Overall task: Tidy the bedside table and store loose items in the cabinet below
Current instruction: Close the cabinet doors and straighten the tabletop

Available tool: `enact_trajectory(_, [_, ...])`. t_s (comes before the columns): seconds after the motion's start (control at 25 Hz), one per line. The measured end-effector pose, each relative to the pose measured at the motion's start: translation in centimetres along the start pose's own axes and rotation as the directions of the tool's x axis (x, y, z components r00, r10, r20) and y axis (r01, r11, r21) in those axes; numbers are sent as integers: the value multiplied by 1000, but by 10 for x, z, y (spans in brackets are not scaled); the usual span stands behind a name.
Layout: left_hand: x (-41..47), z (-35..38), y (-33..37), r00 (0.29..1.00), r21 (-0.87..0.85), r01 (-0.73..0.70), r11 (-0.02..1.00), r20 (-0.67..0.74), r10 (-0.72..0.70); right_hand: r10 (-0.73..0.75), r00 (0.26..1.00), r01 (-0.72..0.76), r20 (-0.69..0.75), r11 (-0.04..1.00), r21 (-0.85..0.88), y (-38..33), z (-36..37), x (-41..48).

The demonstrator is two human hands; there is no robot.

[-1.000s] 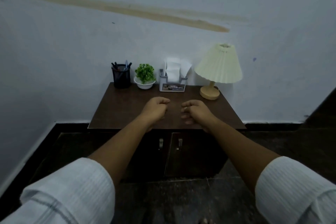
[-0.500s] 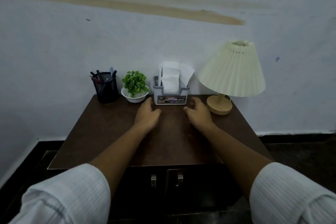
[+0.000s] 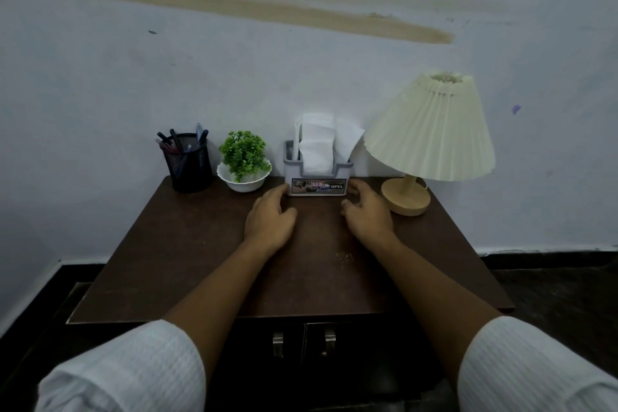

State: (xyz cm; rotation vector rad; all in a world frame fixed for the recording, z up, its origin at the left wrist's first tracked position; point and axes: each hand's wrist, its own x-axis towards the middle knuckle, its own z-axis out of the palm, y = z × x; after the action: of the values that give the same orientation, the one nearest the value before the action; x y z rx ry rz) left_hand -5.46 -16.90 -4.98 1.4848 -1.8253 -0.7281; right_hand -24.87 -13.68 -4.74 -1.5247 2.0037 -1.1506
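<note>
- Pale wall (image 3: 301, 77) behind, dark wooden bedside table (image 3: 200, 261) below.
- At back centre, grey tissue holder (image 3: 317, 177): white tissues upright, label facing forward, long axis left-right.
- Left hand (image 3: 269, 219) and right hand (image 3: 366, 214): palms down, loosely open, fingertips at holder's front corners, gripping nothing.

On the dark brown wooden bedside table (image 3: 187, 244): one black mesh pen cup (image 3: 188, 162), one green plant in a white bowl (image 3: 243, 162), one grey plastic tissue holder (image 3: 317, 174), one cream pleated lamp (image 3: 431, 134). Below, two cabinet doors with metal handles (image 3: 329, 341). Two bare hands (image 3: 269, 221).
</note>
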Motion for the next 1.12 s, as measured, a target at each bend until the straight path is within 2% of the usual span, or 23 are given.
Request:
enact_trajectory(0.12, [-14, -11, -8, 1000, -156, -9, 988, -27, 5, -37, 998, 32, -56, 995, -91, -8, 4, -17])
enact_trajectory(0.2, [-25, -26, -22, 994, -191, -2, 982, -111, -20, -117, 993, 116, 5, 982, -150, -19, 14, -31])
enact_trajectory(0.28, [-29, -49, -39, 973, -176, 33, 984, -221, -72, -208, 974, 218, 87, 968, -127, -34, 34, -38])
enact_trajectory(0.36, [-25, -68, -54, 955, -152, 77, 985, -273, -117, -277, 947, 296, 161, 948, -113, -49, 59, -38])
enact_trajectory(0.48, [-11, -82, -68, 964, -80, 104, 991, -239, -120, -318, 922, 357, 220, 919, -169, -72, 92, -29])
enact_trajectory(0.76, [5, -86, -64, 994, 37, 49, 998, -95, -45, -313, 930, 357, 194, 892, -277, -80, 117, -5])
enact_trajectory(0.92, [2, -89, -65, 996, -53, 33, 998, -81, -37, -321, 934, 352, 154, 898, -264, -79, 116, -8])
enact_trajectory(1.04, [-4, -96, -74, 963, -249, 70, 966, -234, -131, -321, 945, 328, 67, 917, -228, -81, 116, -20])
enact_trajectory(1.12, [-8, -108, -84, 923, -257, 81, 963, -345, -169, -425, 896, 444, 128, 864, -236, -83, 121, -32])
